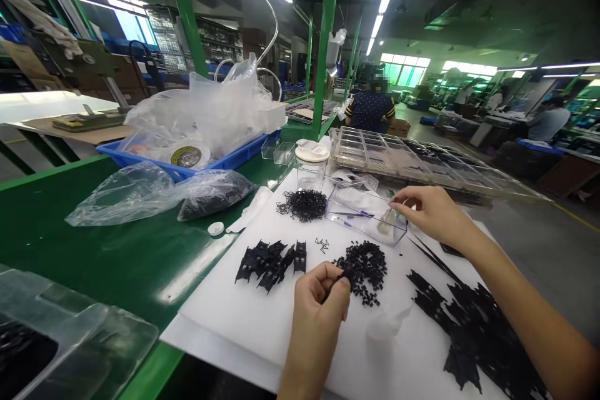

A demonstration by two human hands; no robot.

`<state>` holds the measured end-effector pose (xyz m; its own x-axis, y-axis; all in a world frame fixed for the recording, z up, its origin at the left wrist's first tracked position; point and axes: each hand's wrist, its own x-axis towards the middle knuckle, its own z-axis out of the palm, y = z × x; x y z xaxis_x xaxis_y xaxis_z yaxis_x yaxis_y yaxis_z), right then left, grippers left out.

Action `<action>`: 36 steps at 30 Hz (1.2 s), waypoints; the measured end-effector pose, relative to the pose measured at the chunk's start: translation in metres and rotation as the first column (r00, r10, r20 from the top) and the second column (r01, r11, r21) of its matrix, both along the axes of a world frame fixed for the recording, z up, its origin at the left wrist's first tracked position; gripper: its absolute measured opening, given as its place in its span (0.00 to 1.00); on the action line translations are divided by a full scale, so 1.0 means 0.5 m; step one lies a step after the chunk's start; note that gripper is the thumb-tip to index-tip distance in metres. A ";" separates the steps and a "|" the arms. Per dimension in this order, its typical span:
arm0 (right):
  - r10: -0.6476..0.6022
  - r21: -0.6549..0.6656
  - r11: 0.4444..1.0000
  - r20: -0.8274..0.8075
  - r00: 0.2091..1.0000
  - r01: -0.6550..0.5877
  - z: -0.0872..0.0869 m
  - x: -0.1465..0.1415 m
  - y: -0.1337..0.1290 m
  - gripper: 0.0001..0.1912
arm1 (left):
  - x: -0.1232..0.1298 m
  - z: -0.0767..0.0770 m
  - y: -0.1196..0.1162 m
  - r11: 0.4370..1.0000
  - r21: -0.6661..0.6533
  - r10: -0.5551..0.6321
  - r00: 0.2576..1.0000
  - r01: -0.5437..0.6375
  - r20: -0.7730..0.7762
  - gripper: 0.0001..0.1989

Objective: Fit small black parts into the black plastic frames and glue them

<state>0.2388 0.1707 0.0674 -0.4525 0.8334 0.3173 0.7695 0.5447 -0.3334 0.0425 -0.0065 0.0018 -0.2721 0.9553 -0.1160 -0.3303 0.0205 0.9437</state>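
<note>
My left hand (322, 300) is closed in a pinch on a small black part, mostly covered by the fingers. It is beside a pile of tiny black pieces (366, 265). My right hand (431, 212) is pinched at the right end of a clear, purple-edged plastic box (349, 206). What its fingertips hold is too small to make out. Left of my left hand lie flat black plastic parts (269, 262) in a heap, with a few thin bent black pieces (322, 245) nearby. More flat black parts (478, 325) lie under my right forearm.
A pile of thin black pieces (304, 205) lies before a clear jar (312, 172) on the white board (234, 325). A compartment tray (398, 153) stands behind. At left are a blue bin (225, 165) of plastic bags and a filled bag (218, 194). A person (370, 109) sits beyond.
</note>
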 end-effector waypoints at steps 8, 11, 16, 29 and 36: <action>-0.048 0.032 0.997 -0.444 0.895 0.069 0.048 0.021 -0.041 0.06 | 0.005 0.009 0.000 0.999 -0.053 0.009 1.000 -0.010 -0.009 0.12; 0.082 0.151 0.988 -0.585 0.807 0.009 0.066 0.002 -0.078 0.01 | 0.006 0.008 0.001 0.997 -0.068 0.031 1.000 -0.031 0.003 0.10; 0.279 0.005 0.919 -0.717 0.639 -0.395 0.066 -0.040 -0.126 0.01 | 0.003 -0.001 0.004 0.998 -0.061 0.017 1.000 -0.016 0.005 0.11; 0.317 -0.125 0.819 -0.714 0.624 -0.560 0.027 -0.066 -0.128 0.02 | -0.001 -0.016 0.006 0.999 -0.029 -0.014 1.000 0.014 -0.006 0.11; 0.313 -0.118 0.817 -0.731 0.606 -0.564 0.032 -0.060 -0.125 0.02 | -0.002 -0.016 0.005 0.999 -0.031 -0.024 1.000 0.024 -0.016 0.12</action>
<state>0.2089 0.1082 0.0835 -0.5668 0.6927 0.4459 -0.0277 0.5250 -0.8507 0.0416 -0.0041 -0.0060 -0.2515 0.9576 -0.1407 -0.3137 0.0569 0.9478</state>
